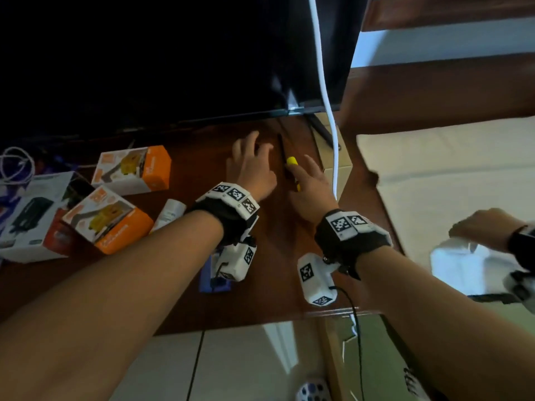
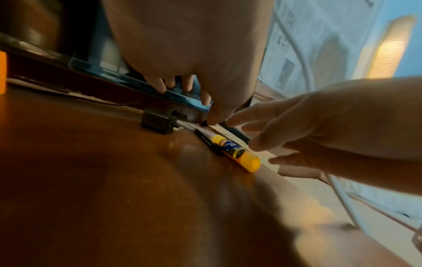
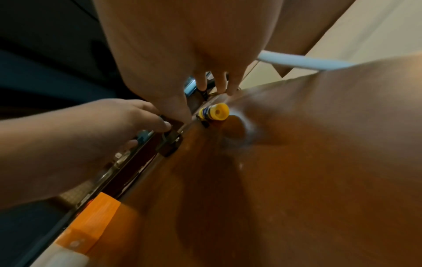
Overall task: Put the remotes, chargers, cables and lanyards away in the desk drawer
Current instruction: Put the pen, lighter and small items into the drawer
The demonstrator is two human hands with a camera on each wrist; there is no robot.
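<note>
Head view: both hands reach to the tabletop's far edge under the monitor (image 1: pixel 173 53); left hand (image 1: pixel 250 166) is spread, relaxed; right hand (image 1: pixel 311 183) covers a yellow glue stick (image 1: pixel 291 161).

Left wrist view: a black charger (image 2: pixel 158 120) sits untouched at that edge.

Right wrist view: right fingers (image 3: pixel 219 81) are straight, gripping nothing.

Dim, warm-tinted frames. Glare spot seen on counter (image 3: pixel 248 115); soft shadows cast beneath hands. Motion blur noted throughout, wrist views strongly bent at edges, near palms defocused. Monitor (image 1: pixel 144 53) rendered black.
</note>
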